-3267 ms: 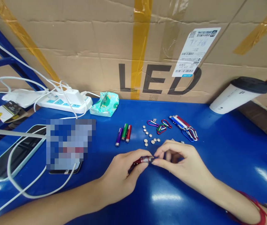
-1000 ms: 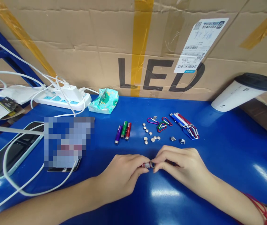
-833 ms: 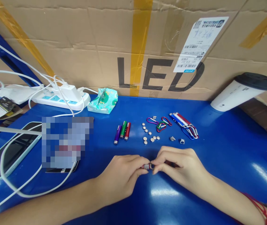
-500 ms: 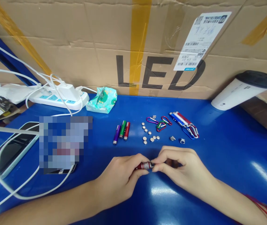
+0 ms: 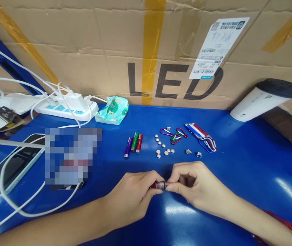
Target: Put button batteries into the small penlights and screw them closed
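My left hand (image 5: 142,189) is closed round a small red mini flashlight tube (image 5: 158,185) with white print. At the tube's right end, the thumb and forefinger of my right hand (image 5: 193,184) pinch its silvery end; whether that is a separate piece I cannot make out. Beyond my hands lie several button cells (image 5: 158,152) in a loose group. Purple (image 5: 128,147), green (image 5: 135,141) and red (image 5: 139,143) tubes rest together at the left. Two small silver metal pieces, one of them a ring-like end piece (image 5: 198,154), sit past my right hand.
Small carabiners (image 5: 176,138) and several slim flashlights with carabiners (image 5: 200,135) lie farther back. A tissue pack (image 5: 112,111), a power strip (image 5: 66,111), cables and phones (image 5: 12,164) occupy the left. A lidded cup (image 5: 261,100) leans at right; a large cardboard box (image 5: 105,44) stands behind.
My right fingertips have shifted slightly at the tube's end, and my right hand has moved a little left. The left hand keeps its grip. The view has tilted slightly.
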The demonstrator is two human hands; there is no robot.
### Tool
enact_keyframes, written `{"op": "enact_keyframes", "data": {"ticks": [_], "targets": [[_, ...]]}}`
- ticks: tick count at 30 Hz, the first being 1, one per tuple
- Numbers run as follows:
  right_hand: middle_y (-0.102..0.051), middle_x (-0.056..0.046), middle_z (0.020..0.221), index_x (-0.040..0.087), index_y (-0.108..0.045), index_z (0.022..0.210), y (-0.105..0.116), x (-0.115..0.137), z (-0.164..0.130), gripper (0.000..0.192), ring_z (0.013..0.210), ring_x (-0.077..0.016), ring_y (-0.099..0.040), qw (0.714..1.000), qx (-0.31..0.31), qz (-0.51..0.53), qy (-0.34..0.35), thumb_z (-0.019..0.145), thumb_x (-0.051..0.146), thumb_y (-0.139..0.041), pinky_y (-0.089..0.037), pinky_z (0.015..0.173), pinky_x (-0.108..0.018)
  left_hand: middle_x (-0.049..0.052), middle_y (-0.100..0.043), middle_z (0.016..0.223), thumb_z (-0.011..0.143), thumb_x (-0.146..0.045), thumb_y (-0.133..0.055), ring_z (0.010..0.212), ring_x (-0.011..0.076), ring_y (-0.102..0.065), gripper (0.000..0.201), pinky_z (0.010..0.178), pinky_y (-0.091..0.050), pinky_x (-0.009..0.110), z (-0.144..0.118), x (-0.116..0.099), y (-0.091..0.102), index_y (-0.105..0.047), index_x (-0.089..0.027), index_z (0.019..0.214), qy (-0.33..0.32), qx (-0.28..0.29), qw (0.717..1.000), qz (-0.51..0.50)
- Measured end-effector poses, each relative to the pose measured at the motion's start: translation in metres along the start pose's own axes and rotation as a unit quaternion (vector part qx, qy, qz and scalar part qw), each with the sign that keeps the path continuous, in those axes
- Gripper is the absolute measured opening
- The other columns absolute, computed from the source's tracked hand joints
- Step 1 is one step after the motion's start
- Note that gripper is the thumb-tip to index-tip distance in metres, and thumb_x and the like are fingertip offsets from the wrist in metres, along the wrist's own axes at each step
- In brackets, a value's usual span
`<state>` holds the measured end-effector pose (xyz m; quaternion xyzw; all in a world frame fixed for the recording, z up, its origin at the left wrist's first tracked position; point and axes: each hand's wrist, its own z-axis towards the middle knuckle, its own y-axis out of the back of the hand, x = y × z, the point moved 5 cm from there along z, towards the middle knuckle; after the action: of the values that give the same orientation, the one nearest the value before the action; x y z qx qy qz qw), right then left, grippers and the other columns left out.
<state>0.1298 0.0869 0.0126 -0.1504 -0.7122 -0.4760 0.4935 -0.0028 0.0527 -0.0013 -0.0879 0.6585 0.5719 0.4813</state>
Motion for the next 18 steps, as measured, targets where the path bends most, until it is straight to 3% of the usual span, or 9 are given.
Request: {"op": "enact_keyframes", "data": {"ticks": [12, 18], "targets": [[-0.05, 0.002, 0.053, 0.016, -0.053, 0.056, 0.0, 0.012, -0.009, 0.025, 0.044, -0.0062, -0.041, 0.989, -0.089, -0.051, 0.105, 0.081, 0.02, -0.056, -0.033, 0.039, -0.016, -0.001, -0.067, 0.084, 0.089, -0.014, -0.043, 0.069, 0.0109, -0.063, 0.012, 0.06, -0.044, 0.017, -0.001, 0.0, 0.001, -0.048, -0.02, 0.098, 0.023, -0.014, 0.998, -0.061], [-0.046, 0.003, 0.049, 0.016, -0.048, 0.052, -0.005, 0.01, -0.006, 0.031, 0.041, -0.0053, -0.037, 0.998, -0.045, -0.013, 0.039, 0.079, 0.029, -0.058, -0.03, 0.035, -0.016, 0.001, -0.065, 0.078, 0.09, -0.015, -0.04, 0.065, 0.0135, -0.063, 0.012, 0.058, -0.044, 0.02, -0.001, -0.002, 0.001, -0.049, -0.019, 0.096, -0.016, -0.011, 1.0, 0.004]]}}
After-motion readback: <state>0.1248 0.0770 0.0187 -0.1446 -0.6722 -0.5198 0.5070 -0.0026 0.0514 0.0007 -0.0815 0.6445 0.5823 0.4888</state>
